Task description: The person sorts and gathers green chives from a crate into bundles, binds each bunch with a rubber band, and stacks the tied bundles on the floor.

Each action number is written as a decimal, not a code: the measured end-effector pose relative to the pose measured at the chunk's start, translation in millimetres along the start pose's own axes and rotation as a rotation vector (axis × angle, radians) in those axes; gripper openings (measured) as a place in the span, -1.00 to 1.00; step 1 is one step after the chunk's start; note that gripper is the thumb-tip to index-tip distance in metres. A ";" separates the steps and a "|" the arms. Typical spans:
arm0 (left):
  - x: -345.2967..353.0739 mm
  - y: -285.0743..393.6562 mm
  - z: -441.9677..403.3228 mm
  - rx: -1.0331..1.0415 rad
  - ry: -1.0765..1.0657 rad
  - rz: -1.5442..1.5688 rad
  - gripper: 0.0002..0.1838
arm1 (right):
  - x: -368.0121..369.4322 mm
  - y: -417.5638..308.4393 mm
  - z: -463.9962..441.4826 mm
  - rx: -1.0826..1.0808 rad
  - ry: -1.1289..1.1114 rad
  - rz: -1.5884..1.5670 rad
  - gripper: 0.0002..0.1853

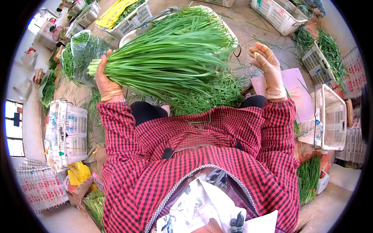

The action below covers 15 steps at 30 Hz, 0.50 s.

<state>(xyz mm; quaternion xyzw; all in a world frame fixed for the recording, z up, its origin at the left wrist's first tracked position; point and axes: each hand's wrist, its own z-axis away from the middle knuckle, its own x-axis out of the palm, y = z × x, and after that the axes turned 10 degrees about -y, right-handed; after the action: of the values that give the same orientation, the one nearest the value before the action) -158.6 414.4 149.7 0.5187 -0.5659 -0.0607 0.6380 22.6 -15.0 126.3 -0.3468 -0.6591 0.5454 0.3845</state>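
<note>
So the left hand (108, 82) is wrapped round the pale stem end of a big bunch of long green leaves (167, 58), fingers closed on it, with the leafy end fanned out toward the right, above a messy heap of loose greens (217, 95). The right hand (267, 66) is off to the side holding nothing, fingers loosely curled and partly open. IMO the trick is gripping right by the stem ends, firm but not crushing, so the ends sit level and the tips hang loose; let the free hand comb out strays in light strokes, working away from the grip. Yanking would probably snap leaves. Hard to make out: the far tips are blurry, the bunch covers part of the white basin (233, 35) behind it, and I can't see the left palm. Knees are mostly under the checked smock (198, 132), and the view's edges are cut off black.
</note>
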 end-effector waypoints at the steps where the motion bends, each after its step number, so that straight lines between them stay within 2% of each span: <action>1: -12.7 0.1 0.2 -0.002 -0.003 -0.006 -0.67 | -1.0 2.5 1.8 0.001 0.019 -0.036 -0.54; 3: -29.3 -2.6 0.6 0.001 0.061 0.019 -0.72 | 2.9 -0.1 2.4 -0.007 0.056 -0.020 -0.54; 6: -24.7 -10.1 4.9 -0.006 0.128 0.016 -0.73 | 29.1 -20.5 5.2 -0.208 -0.028 0.027 -0.59; 7: -23.8 -12.1 5.6 -0.017 0.152 0.024 -0.73 | 33.7 -25.7 6.5 -0.205 -0.020 0.026 -0.59; 10: -23.8 -17.5 9.7 -0.019 0.136 0.043 -0.76 | 42.2 -36.4 12.1 -0.203 -0.236 0.063 -0.71; 11: -26.6 -18.9 10.8 -0.028 0.126 0.049 -0.77 | 41.3 -36.0 16.0 -0.201 -0.228 0.059 -0.71; 13: -37.3 -22.2 11.7 -0.025 0.134 0.073 -0.74 | 39.4 -35.5 24.9 0.037 -0.464 0.078 -0.70; 15: -46.1 -25.2 17.5 0.000 0.167 0.030 -0.70 | 46.6 -20.4 33.6 0.205 -0.515 0.068 -0.67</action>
<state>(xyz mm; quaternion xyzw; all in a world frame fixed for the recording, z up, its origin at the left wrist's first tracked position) -175.6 423.2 97.8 0.5133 -0.5182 -0.0077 0.6841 -29.5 7.3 148.8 -0.1780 -0.6643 0.6922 0.2189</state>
